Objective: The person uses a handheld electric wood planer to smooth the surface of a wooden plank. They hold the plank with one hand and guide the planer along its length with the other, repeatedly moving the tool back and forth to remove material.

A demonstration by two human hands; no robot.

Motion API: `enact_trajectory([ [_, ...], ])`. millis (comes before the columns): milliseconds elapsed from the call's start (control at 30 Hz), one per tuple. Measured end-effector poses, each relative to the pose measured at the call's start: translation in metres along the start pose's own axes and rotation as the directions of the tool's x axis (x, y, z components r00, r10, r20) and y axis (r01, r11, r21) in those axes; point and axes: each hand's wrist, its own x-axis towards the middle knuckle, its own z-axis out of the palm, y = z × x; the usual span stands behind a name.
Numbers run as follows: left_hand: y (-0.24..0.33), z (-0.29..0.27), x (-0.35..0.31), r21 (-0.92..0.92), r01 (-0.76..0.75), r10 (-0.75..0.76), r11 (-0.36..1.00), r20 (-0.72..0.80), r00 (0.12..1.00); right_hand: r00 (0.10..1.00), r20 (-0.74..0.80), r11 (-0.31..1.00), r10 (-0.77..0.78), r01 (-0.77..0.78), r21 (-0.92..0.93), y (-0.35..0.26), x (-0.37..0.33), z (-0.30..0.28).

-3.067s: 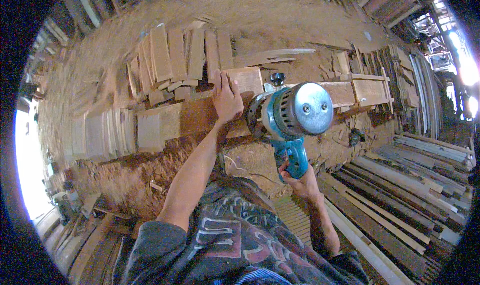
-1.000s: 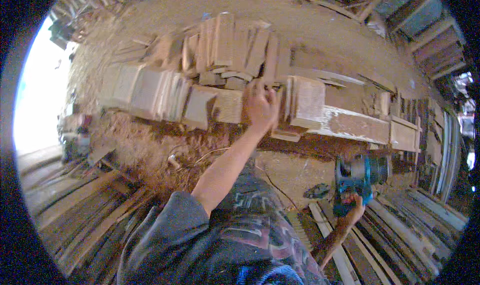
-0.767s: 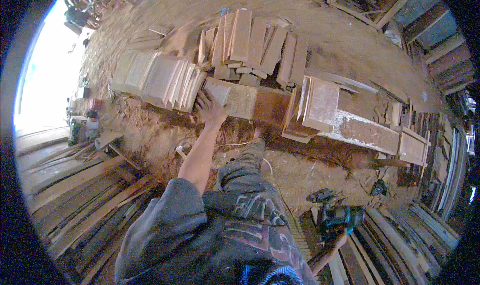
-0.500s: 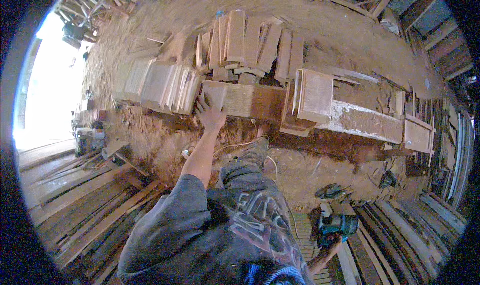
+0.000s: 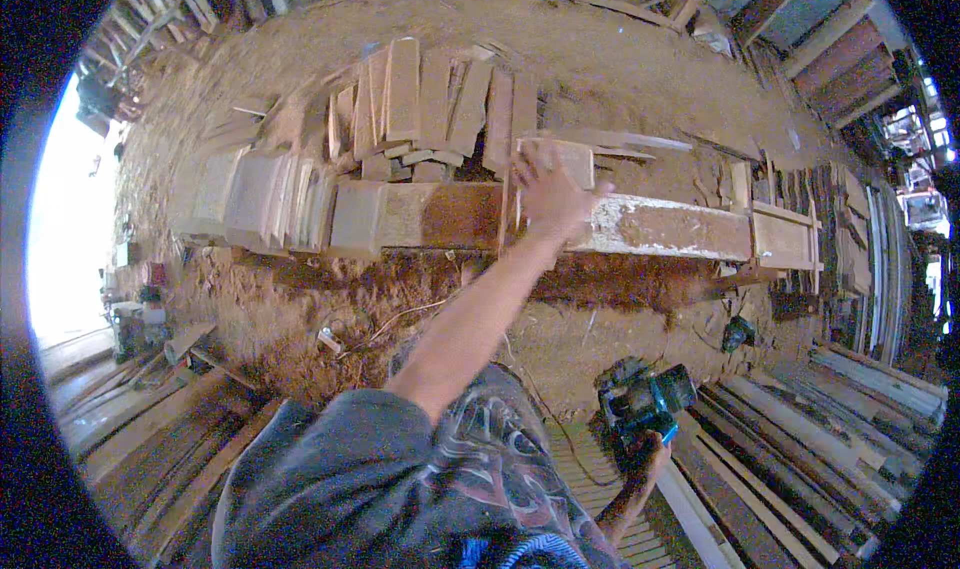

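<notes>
My left hand (image 5: 553, 191) reaches across to the upright end of a small stack of pale wooden boards (image 5: 572, 155) on the long bench beam. Its fingers are spread and lie over the boards, smeared a little by motion. Low on the right, my right hand (image 5: 650, 456) is closed around the handle of a teal and black power tool (image 5: 640, 406), held above the slatted floor. Whether the tool is a planer or a sander I cannot tell. To the left of my left hand, a row of boards (image 5: 270, 197) leans on the same beam.
Behind the beam (image 5: 440, 214) several boards (image 5: 420, 99) lean in a heap. A pale cord (image 5: 400, 319) runs over the dirt near a white socket block (image 5: 330, 341). Long planks (image 5: 790, 439) lie at the lower right, more planks (image 5: 170, 439) at the lower left.
My left hand has moved right along the beam, from the boards on the left to the small stack. The view has shifted right, and the power tool in my right hand has tilted.
</notes>
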Motion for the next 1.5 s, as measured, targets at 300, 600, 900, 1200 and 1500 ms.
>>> enact_trajectory([
  [300, 0.025, 0.009, -0.005, 0.133, -0.046, 0.052, 0.99, -0.042, 0.998, 0.997, 0.071, 1.0, -0.008, 0.009, -0.026, -0.016, 0.011, 0.019],
  [600, 0.021, 0.008, -0.013, 0.111, -0.088, 0.096, 0.99, -0.068, 0.993, 0.995, 0.101, 0.999, -0.022, 0.025, -0.03, -0.021, 0.011, 0.029],
  [900, -0.026, -0.058, -0.006, -0.079, -0.048, 0.038, 0.996, -0.135, 0.99, 0.987, 0.156, 0.997, -0.043, 0.053, -0.062, -0.029, 0.012, 0.035],
  [1200, -0.253, -0.128, 0.009, 0.217, 0.242, -0.212, 0.946, -0.152, 0.965, 0.992, 0.125, 0.998, -0.004, 0.013, -0.067, -0.043, 0.005, 0.046],
  [1500, -0.344, -0.109, 0.003, 0.294, 0.193, -0.158, 0.936, -0.14, 0.977, 0.97, 0.233, 0.973, -0.067, 0.115, -0.202, -0.09, -0.018, 0.069],
])
